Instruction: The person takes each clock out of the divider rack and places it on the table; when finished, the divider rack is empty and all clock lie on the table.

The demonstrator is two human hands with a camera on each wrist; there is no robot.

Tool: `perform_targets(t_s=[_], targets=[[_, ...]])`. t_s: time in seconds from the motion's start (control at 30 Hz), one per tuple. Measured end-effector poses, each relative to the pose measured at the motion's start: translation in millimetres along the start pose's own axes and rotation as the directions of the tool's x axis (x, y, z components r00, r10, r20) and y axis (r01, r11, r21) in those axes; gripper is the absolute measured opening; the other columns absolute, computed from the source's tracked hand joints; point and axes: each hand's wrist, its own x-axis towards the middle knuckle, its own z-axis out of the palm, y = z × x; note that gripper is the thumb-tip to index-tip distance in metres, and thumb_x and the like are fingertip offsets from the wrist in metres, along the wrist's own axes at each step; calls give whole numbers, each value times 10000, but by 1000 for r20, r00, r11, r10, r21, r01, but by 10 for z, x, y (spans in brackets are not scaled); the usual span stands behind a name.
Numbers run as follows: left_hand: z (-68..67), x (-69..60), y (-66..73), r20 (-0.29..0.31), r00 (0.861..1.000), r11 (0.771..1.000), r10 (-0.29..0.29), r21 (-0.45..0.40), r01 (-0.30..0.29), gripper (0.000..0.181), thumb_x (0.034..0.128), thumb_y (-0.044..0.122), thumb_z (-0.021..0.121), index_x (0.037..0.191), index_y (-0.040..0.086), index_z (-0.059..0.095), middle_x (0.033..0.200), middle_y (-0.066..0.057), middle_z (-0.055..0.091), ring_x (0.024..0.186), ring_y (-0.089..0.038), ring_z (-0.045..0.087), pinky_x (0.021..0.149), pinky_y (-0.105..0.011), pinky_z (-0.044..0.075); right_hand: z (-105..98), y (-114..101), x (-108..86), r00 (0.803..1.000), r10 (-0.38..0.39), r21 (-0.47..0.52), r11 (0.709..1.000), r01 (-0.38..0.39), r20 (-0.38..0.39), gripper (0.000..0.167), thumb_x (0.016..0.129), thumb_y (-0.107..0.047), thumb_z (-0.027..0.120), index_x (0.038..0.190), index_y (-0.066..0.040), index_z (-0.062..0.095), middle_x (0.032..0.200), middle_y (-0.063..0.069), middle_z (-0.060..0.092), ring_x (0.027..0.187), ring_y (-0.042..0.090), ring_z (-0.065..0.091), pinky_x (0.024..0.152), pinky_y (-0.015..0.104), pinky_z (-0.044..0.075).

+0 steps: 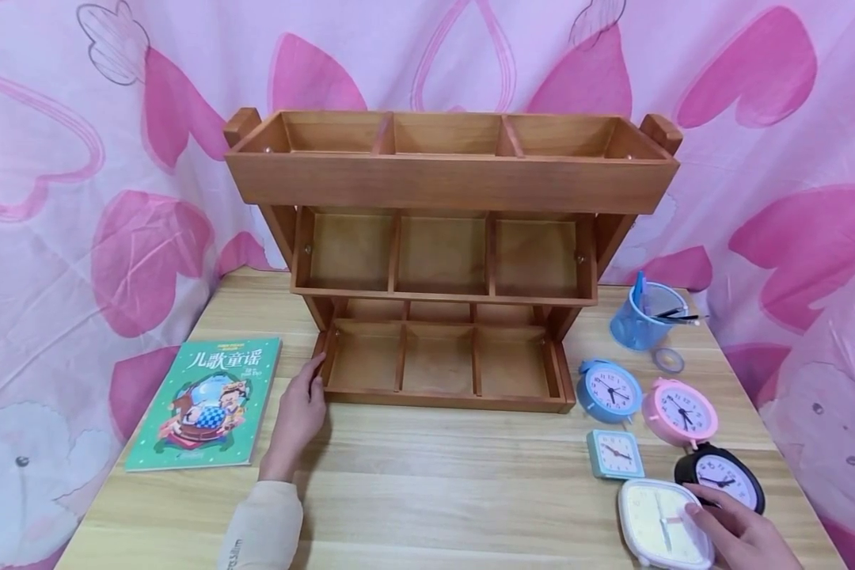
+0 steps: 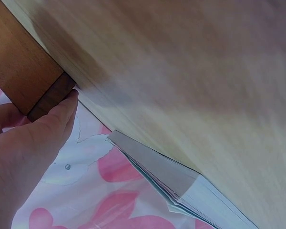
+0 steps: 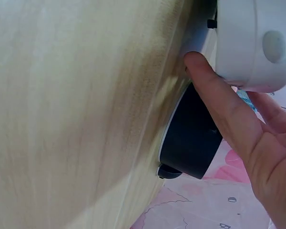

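Note:
A brown wooden three-tier shelf (image 1: 449, 184) with divided compartments stands at the back of the table. At its bottom left corner, my left hand (image 1: 301, 416) grips the lowest tray's end, thumb and fingers on either side of the wooden corner (image 2: 55, 95) in the left wrist view. My right hand (image 1: 744, 532) holds a white square alarm clock (image 1: 648, 526) by its right side, at the front right. Just behind it sits a black round clock (image 1: 757, 484), partly covered by the fingers. The right wrist view shows the white clock's casing (image 3: 238, 47) beside the fingers.
Blue round (image 1: 591, 404), pink (image 1: 657, 416) and small teal square (image 1: 598, 459) clocks stand right of the shelf. Behind them are a blue pen cup (image 1: 630, 328) and a tape roll (image 1: 668, 360). A green book (image 1: 150, 427) lies at left; a pink patterned cloth (image 1: 413, 47) hangs behind.

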Motion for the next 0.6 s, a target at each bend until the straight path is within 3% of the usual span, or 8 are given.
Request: perform_targets(t_s=[0.13,0.33,0.43,0.53,0.6], targets=[[-12,-4,-7,-1,1000,1000,-3,3,3,450,1057,81,365,1507,86,387,1463,-274,451,1343,-426,438,1095,-581,372,-6,-37,-3,1000,-3,-34,999,4,10,658,1003,-410,551,1427,72,409,1148,243,670,883,179,568,647,240,502],[-8,0,-16,9,1000,1000,-11,3,11,455,1059,87,365,1514,89,377,1475,-267,441,1353,-423,429,1101,-577,367,-40,-50,-34,998,21,-7,1000,-21,51,720,1008,-415,539,1466,86,298,1110,257,669,829,197,585,618,264,490],[0,11,-3,4,1000,1000,3,3,-3,456,1058,84,371,1514,81,378,1463,-274,449,1345,-426,434,1098,-577,369,-80,-51,-61,996,50,17,999,-52,80,789,1004,-478,513,1490,72,224,1158,339,621,833,252,645,674,327,567],[14,-3,36,-66,997,998,49,33,-47,438,1041,49,405,1479,48,428,1400,-296,484,1285,-434,478,1064,-575,406,-128,-134,-111,997,39,-10,999,-39,69,835,996,-543,487,1497,67,214,1295,393,528,960,388,680,785,436,594],[28,-34,97,-143,983,992,115,74,-106,423,1015,5,440,1436,16,478,1361,-300,500,1249,-436,497,1046,-572,425,-142,-260,-163,999,-24,-90,996,27,27,833,996,-565,466,1494,63,239,1385,397,444,1089,483,623,835,496,572]])
